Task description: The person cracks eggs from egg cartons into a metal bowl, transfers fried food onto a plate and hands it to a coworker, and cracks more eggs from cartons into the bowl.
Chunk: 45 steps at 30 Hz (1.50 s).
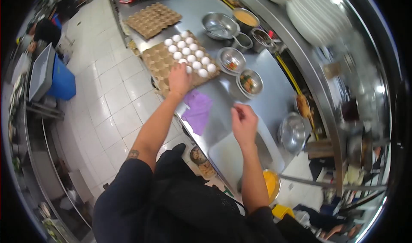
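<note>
My left hand [179,79] reaches over the cardboard egg tray [156,62], its fingers bent around a white egg [188,69] at the edge of the filled rows. Several more white eggs [186,51] sit in the tray's far right part, while the cups on its left side hold none. Above the white cutting board [223,150], my right hand [244,125] is raised with its fingers curled together; the inside of its palm is hidden. A purple cloth [197,111] lies crumpled on the steel counter between my hands.
Another cardboard tray [153,19] lies farther back. To the right stand a steel mixing bowl [220,25], small bowls with chopped food [249,83], and an empty metal bowl [293,132]. A bowl of yellow liquid [270,185] is near my right forearm. Plates [315,15] are stacked on the shelf.
</note>
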Motion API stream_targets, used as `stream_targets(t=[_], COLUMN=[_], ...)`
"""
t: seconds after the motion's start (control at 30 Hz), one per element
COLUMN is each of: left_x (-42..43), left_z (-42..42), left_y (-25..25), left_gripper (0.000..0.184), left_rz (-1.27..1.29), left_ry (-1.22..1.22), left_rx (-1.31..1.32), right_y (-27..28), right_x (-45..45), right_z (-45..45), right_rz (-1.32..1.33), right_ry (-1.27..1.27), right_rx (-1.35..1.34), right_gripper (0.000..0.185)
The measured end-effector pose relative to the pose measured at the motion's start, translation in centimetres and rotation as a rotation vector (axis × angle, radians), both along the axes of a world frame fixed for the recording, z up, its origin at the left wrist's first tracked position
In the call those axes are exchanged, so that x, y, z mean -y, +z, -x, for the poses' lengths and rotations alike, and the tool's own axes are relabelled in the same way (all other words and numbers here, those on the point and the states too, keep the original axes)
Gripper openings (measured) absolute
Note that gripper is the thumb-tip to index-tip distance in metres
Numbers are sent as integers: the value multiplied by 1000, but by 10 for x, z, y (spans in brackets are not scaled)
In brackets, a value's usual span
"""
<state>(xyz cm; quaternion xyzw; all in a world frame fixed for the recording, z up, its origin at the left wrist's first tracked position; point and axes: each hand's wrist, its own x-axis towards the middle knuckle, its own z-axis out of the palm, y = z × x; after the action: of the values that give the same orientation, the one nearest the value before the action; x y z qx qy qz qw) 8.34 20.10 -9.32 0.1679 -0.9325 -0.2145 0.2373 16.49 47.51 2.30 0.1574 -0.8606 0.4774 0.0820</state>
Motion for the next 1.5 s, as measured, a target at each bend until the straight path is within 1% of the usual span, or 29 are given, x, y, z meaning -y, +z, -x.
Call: stream_targets(t=[0.07, 0.1, 0.13, 0.17, 0.2, 0.23, 0.27, 0.3, 0.43, 0.47, 0.53, 0.57, 0.63, 0.67, 0.73, 0.87, 0.9, 1.0, 1.07, 1.1, 1.13, 1.2, 1.23, 1.27, 1.3, 1.4, 1.43, 1.47, 1.5], left_x=[8, 10, 15, 21, 25, 26, 31, 39, 35, 31, 23, 20, 13, 8, -5, -62, -86, -174, -238, -267, -292, -334, -351, -363, -373, -394, -396, -397, -398], left_z=[-5, -11, -18, -27, -38, -53, -76, -102, -170, -177, -178, -173, -164, -158, -139, -108, -104, -111, -138, -155, -171, -204, -216, -225, -232, -247, -246, -245, -245], left_y=[6, 17, 25, 25, 24, 22, 25, 26, 6, 5, 7, 12, 24, 31, 43, 64, 64, 68, 85, 84, 87, 87, 88, 88, 84, 71, 69, 66, 60], left_gripper=[37, 38, 40, 40, 42, 44, 44, 44, 43, 43, 41, 41, 44, 44, 48, 53, 53, 55, 63, 66, 65, 61, 59, 57, 57, 55, 55, 55, 53], left_rz=[1, -255, -508, -502, -974, -1445, -1631, -1816, -1992, -1987, -2065, -2068, -2090, -2095, -1977, -1788, -1797, -1585, -1493, -1537, -1416, -1459, -1448, -1434, -1431, -1389, -1332, -1278, -1200], left_ry=[21, 1, -27, -14, 2, 21, -38, -103, -96, -127, -137, -175, -290, -325, -441, -628, -662, -1087, -1225, -1329, -1404, -1468, -1493, -1520, -1528, -1623, -1632, -1632, -1675], left_rx=[-30, -87, -146, -144, -236, -324, -309, -293, -309, -272, -239, -195, -153, -81, -43, 218, 280, 661, 843, 893, 941, 913, 945, 982, 990, 922, 921, 915, 821], right_y=[-27, -40, -53, -62, -70, -77, -83, -85, -97, -97, -96, -98, -105, -100, -75, -59, -51, -24, 18, 39, 56, 77, 67, 54, 39, -5, -11, -16, -18], right_x=[54, 78, 101, 120, 134, 145, 150, 152, 161, 160, 155, 155, 146, 127, 86, -8, -32, -106, -142, -149, -158, -165, -174, -179, -179, -187, -188, -191, -194], right_z=[47, 66, 81, 93, 104, 112, 113, 113, 125, 125, 128, 130, 131, 121, 81, -26, -57, -139, -193, -218, -234, -265, -284, -290, -293, -286, -286, -286, -287], right_rz=[-228, -227, -304, -377, -370, -488, -606, -594, -529, -520, -349, -350, 506, 515, 1293, 1483, 1370, 925, 701, 655, 604, 433, 267, 264, 113, -257, -256, -127, 5], right_ry=[135, 162, 145, 120, 127, 69, 7, -2, -72, -112, -130, -179, -164, -229, -80, -274, -384, -746, -1012, -1113, -1189, -1201, -1159, -1163, -1148, -969, -968, -993, -1008], right_rx=[-32, -37, -104, -168, -158, -125, -88, -139, -109, -103, -193, -192, 186, 174, 667, 563, 418, 45, -144, -284, -434, -721, -777, -778, -689, -291, -290, -281, -267], right_gripper=[23, 23, 30, 37, 37, 42, 48, 46, 40, 40, 38, 38, 34, 34, 37, 44, 45, 48, 51, 51, 52, 53, 57, 57, 57, 43, 43, 42, 41])
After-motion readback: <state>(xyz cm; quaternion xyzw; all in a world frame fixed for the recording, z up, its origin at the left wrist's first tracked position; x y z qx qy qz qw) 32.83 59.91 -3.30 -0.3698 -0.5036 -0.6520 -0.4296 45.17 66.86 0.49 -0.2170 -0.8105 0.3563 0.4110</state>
